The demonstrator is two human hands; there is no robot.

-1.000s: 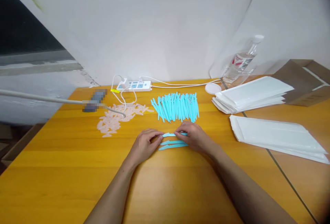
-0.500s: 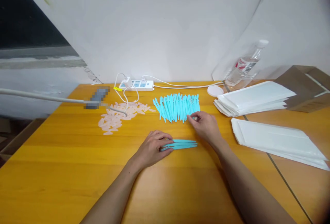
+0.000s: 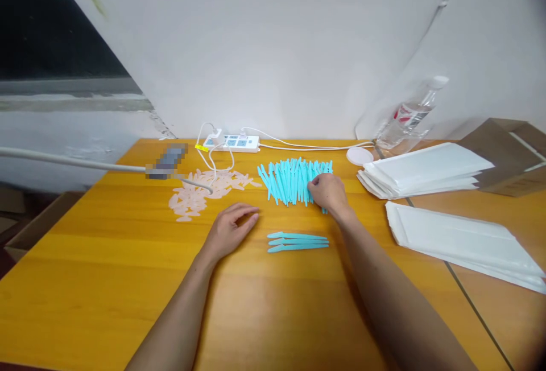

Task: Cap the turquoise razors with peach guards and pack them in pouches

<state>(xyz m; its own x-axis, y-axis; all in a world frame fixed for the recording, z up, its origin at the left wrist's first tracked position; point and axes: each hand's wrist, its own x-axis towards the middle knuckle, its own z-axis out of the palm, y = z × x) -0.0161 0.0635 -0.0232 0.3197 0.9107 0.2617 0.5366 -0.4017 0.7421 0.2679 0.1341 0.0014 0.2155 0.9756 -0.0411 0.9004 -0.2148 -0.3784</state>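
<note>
Three slim turquoise sticks (image 3: 298,240), shaped like eyebrow razors, lie side by side on the wooden table (image 3: 256,314). To their left, my left hand (image 3: 228,230) rests above the table with thumb and fingers apart, holding nothing. Behind them is a row of many more such sticks (image 3: 290,180), lying close together and roughly parallel. My right hand (image 3: 328,192) is at the right part of this row, its fingers pinched at the sticks. One stick's end pokes out below that hand; the fingertips' exact grip is partly hidden.
Small pale pink pieces (image 3: 213,185) are heaped at left, with a white cable (image 3: 85,160) over them. A power strip (image 3: 239,143), a round pale disc (image 3: 359,156) and a tilted bottle (image 3: 409,115) line the wall. White padded envelopes (image 3: 460,240) and a cardboard box (image 3: 507,155) are at right.
My left hand has let go of the three turquoise sticks and moved left. My right hand has shifted slightly up and left, over the row. The view has tilted a little.
</note>
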